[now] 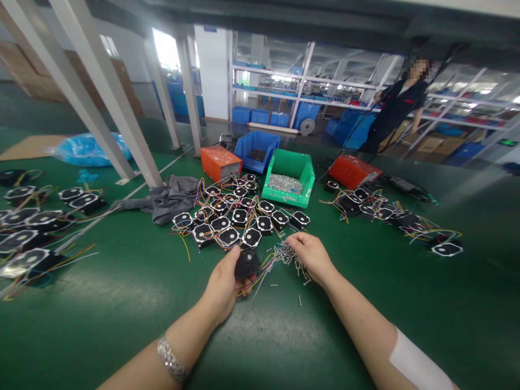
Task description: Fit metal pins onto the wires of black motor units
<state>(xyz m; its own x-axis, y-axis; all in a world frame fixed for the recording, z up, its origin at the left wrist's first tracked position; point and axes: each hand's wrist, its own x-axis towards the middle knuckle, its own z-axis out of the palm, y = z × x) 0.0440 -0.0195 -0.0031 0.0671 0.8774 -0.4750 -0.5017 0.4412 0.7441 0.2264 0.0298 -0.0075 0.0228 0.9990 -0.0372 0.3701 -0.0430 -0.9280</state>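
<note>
My left hand [225,281] grips a black square motor [247,264] with a round centre, and its thin coloured wires [266,265] trail to the right. At the loose pile of silver screws [289,253] on the green table, my right hand [311,253] has its fingertips pinched together. Whether a screw is between those fingertips is too small to make out. A few single screws lie nearer to me, apart from the pile. Just beyond my hands sits a cluster of similar black motors [228,236] with white-edged tops and tangled wires.
A green bin [266,196] of screws and a blue bin [244,151] stand behind the motors, beside orange boxes [219,162] [354,172]. Grey cloth [179,197] lies by the metal posts [109,97]. More motors [30,260] are at left and right [384,212]. A person [396,114] stands beyond the table.
</note>
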